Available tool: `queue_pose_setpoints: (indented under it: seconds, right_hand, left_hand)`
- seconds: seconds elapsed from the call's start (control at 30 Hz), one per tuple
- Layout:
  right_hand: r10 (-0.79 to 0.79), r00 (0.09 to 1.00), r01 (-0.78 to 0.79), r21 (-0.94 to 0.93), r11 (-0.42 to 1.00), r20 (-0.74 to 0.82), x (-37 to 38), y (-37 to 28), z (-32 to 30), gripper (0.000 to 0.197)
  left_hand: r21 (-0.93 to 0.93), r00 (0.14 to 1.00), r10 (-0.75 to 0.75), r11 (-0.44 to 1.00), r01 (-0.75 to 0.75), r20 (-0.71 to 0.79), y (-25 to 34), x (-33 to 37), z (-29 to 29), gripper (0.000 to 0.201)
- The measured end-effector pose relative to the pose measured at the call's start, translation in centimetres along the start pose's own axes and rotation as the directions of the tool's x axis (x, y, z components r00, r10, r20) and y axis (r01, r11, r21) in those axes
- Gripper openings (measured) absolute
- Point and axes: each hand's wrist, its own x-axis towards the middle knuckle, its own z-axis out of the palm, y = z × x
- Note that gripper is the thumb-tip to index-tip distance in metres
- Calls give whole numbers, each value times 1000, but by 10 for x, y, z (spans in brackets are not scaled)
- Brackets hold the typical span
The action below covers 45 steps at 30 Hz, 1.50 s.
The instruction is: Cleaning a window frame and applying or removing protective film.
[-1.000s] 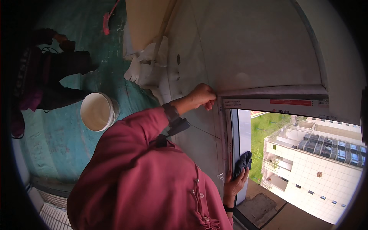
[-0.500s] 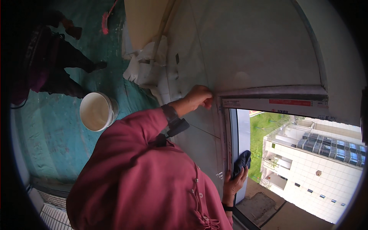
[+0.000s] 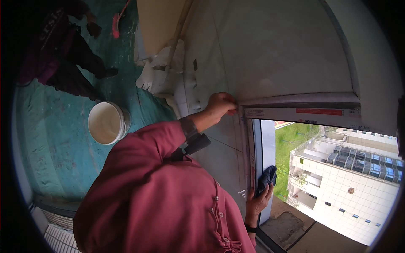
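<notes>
My left hand (image 3: 220, 105) is raised at the upper left corner of the window frame (image 3: 287, 113), its fingers pinched together at the frame's edge. Whatever lies between those fingertips is too small to make out. A dark band (image 3: 189, 128) circles that wrist. Lower down, my right hand (image 3: 258, 204) grips a bunched dark blue cloth (image 3: 266, 180). The cloth is pressed to the pale upright side of the frame beside the opening.
A white bucket (image 3: 106, 123) stands on the green floor sheeting (image 3: 55, 143) to my left. Beyond it is another person (image 3: 71, 55) in dark clothes. A red-headed brush (image 3: 115, 26) lies farther off. Through the opening, grass (image 3: 287, 147) and a white building (image 3: 337, 177) show.
My left hand has shifted slightly, its fingers now reaching closer to the frame's corner. The other person has moved a little. My right hand and the cloth are about where they were.
</notes>
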Motion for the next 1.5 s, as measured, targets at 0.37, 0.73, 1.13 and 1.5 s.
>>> queue_pose_setpoints:
  seconds: [0.37,0.73,1.13,1.5]
  right_hand:
    - [25,1000,-25,1,1000,16,1,-2,-2,58]
    - [-7,1000,7,-17,1000,-1,0,0,0,58]
    - [-22,999,21,-26,999,-29,0,0,0,58]
    - [-16,1000,15,-26,1000,-23,0,0,1,59]
  left_hand:
    - [-43,1000,4,999,-5,-21,3,-1,5,14]
    - [-27,997,5,1000,-7,-71,0,1,9,14]
    - [-106,999,-9,994,5,-37,-5,-6,-1,16]
    - [-85,999,21,996,-25,-41,-1,-7,5,18]
